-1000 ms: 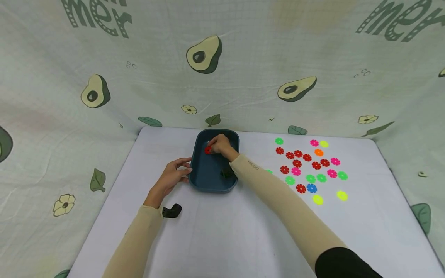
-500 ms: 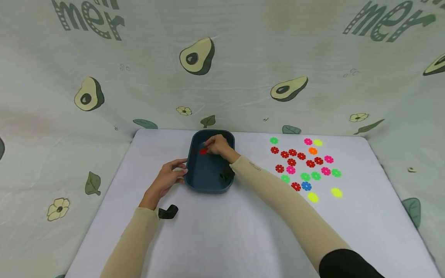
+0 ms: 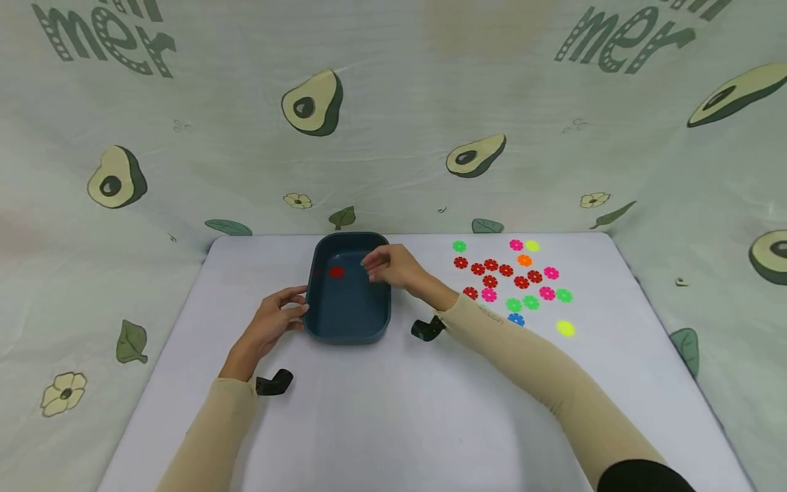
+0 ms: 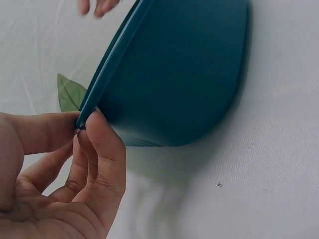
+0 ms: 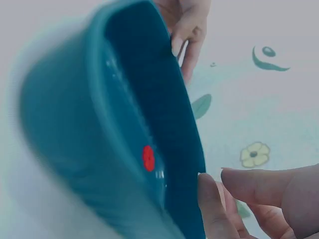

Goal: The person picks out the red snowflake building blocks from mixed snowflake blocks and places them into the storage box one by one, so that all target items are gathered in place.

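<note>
1. The left hand (image 3: 270,322) is clamped on the near-left side of the blue tray (image 3: 348,314), its fingertips pinching the rim from both sides.
2. The right hand (image 3: 396,266) is over the tray's right side, fingers loosely bent; in the right wrist view the tips nearest the tray stand slightly apart. Whether they touch the rim, one cannot tell.
3. A red disc (image 3: 336,272) lies inside the tray, on its floor, toward the far left, apart from both hands.
4. The tray stands upright on the white table (image 3: 369,424), near its far edge.
5. Right of the tray, colourful discs (image 3: 531,302) lie scattered; the right sleeve (image 3: 522,355) partly covers a blue one.
</note>
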The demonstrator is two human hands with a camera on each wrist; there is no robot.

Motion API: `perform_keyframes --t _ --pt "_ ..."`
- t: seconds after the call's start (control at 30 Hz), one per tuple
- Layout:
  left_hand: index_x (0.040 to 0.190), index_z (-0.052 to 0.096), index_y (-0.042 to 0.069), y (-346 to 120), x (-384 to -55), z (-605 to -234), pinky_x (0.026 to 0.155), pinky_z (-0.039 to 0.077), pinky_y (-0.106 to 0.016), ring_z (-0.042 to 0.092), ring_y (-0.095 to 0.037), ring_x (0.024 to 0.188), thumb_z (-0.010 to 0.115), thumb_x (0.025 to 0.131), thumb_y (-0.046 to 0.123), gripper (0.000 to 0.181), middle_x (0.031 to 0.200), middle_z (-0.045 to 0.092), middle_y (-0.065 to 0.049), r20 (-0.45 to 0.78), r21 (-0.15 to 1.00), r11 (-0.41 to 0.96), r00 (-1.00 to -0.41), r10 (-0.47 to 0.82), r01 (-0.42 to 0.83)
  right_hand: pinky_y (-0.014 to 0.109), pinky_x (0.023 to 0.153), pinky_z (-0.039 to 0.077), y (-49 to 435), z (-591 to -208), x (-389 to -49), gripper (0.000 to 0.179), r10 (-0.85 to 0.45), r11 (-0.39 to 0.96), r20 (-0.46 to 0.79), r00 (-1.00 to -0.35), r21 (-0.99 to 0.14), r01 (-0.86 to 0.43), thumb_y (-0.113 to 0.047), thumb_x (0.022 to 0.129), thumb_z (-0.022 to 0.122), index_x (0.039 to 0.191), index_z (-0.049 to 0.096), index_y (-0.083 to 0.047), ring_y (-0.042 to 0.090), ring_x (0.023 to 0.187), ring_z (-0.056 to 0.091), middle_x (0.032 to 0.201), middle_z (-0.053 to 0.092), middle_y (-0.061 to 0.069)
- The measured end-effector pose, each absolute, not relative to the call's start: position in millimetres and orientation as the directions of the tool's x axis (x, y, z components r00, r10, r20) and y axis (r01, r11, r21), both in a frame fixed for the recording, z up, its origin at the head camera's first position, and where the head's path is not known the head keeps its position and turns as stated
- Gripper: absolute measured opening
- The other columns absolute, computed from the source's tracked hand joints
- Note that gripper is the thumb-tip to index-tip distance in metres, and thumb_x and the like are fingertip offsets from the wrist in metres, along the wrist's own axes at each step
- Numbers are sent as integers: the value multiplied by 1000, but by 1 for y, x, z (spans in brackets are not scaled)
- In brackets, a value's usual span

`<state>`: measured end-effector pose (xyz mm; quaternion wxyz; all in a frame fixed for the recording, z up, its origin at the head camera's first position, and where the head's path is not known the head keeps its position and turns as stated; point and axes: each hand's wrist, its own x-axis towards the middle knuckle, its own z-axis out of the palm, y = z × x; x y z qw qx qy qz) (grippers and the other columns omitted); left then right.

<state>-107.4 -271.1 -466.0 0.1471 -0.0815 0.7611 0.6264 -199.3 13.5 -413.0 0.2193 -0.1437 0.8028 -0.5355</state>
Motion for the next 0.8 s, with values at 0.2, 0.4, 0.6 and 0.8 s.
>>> perform_keyframes --t 0.2,0.4,0.6,0.8 --pt "159 41 -1 -272 -107 -466 77 59 -29 58 -10 92 58 108 5 55 123 52 -10 -335 923 224 -940 66 -313 37 96 60 54 -415 -177 30 -428 355 -218 -877 -933 59 8 96 69 126 70 5 32 114 70 125 69 22" --pt "160 41 0 -272 -107 -466 79 58 -27 59 -10 92 56 109 5 54 125 51 -11 -353 915 227 -934 57 -332 35 93 61 95 -426 -161 28 -377 355 -200 -904 -933 58 5 98 69 126 69 6 32 111 71 130 66 28" --pt "161 40 1 -271 -108 -465 78 58 -25 60 -10 92 56 109 6 54 127 51 -12 -368 907 235 -929 43 -349 35 93 61 139 -436 -149 31 -340 382 -181 -923 -923 41 2 100 69 129 66 9 37 116 69 131 66 28" --pt "162 40 2 -268 -108 -464 78 58 -25 59 -10 91 57 109 8 55 128 51 -12 -377 903 237 -925 39 -358 33 94 60 178 -447 -140 34 -270 413 -223 -937 -905 96 -2 101 69 133 64 8 38 119 67 132 66 28"
